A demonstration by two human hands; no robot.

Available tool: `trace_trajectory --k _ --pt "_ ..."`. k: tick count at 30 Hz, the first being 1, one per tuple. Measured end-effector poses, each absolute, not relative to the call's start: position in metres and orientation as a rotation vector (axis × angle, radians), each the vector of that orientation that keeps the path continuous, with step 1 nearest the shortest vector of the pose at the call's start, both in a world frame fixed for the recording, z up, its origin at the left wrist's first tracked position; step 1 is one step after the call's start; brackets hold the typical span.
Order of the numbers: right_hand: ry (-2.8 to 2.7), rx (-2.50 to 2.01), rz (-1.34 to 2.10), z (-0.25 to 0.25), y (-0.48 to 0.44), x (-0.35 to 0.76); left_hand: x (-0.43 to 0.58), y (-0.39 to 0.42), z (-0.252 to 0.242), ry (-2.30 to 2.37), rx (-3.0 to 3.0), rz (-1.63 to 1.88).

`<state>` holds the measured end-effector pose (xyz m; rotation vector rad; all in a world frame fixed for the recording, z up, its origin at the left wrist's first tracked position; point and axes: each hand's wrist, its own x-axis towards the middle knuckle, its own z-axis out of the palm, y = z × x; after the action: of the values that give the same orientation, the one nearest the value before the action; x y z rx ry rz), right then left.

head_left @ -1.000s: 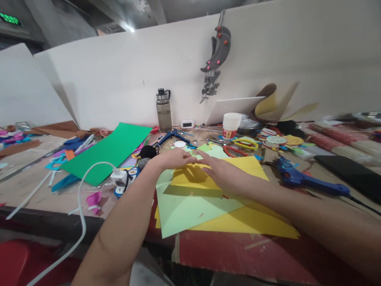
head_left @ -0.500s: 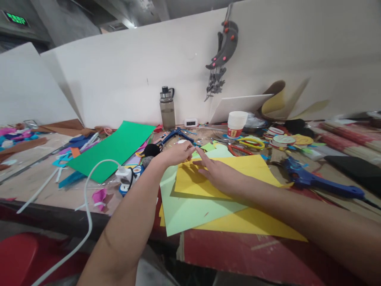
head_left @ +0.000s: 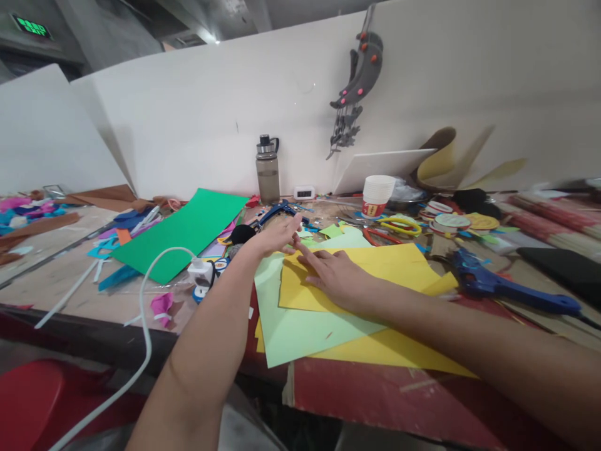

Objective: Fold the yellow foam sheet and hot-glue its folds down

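Observation:
My right hand [head_left: 337,275] lies on a yellow sheet of paper [head_left: 389,260], fingers apart and the index finger stretched toward its far left corner. Just beyond that corner is my left hand [head_left: 278,238], its fingers outstretched and the tips close to my right index finger. Nothing shows in either hand. Whether the left fingertips touch the paper cannot be made out. Under the yellow sheet is a pale green sheet [head_left: 300,338], and below that another yellow sheet [head_left: 399,351] at the table's front edge. The top sheet's right end curls up.
Scissors with yellow handles [head_left: 404,227], paper cups [head_left: 377,195] and a water bottle [head_left: 268,175] stand or lie behind. A blue glue gun [head_left: 516,291] lies right. To the left are a green sheet [head_left: 183,232] and a white cable [head_left: 143,307] with a plug.
My left fingers have opened and lifted away from the paper's far left corner. My right hand has stayed on the yellow sheet, whose right end is now curled higher.

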<state>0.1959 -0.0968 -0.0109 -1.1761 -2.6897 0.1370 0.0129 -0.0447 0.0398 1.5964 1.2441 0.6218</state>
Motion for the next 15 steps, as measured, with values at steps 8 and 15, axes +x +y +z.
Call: trace_trajectory --k 8,15 --pt "-2.694 -1.157 0.205 -0.0092 -0.0982 0.1935 0.0119 -0.0420 0.0362 1.238 1.528 0.640" --pt "-2.685 -1.139 0.210 -0.0119 -0.1017 0.1915 0.0135 -0.0413 0.0353 1.255 1.481 0.674"
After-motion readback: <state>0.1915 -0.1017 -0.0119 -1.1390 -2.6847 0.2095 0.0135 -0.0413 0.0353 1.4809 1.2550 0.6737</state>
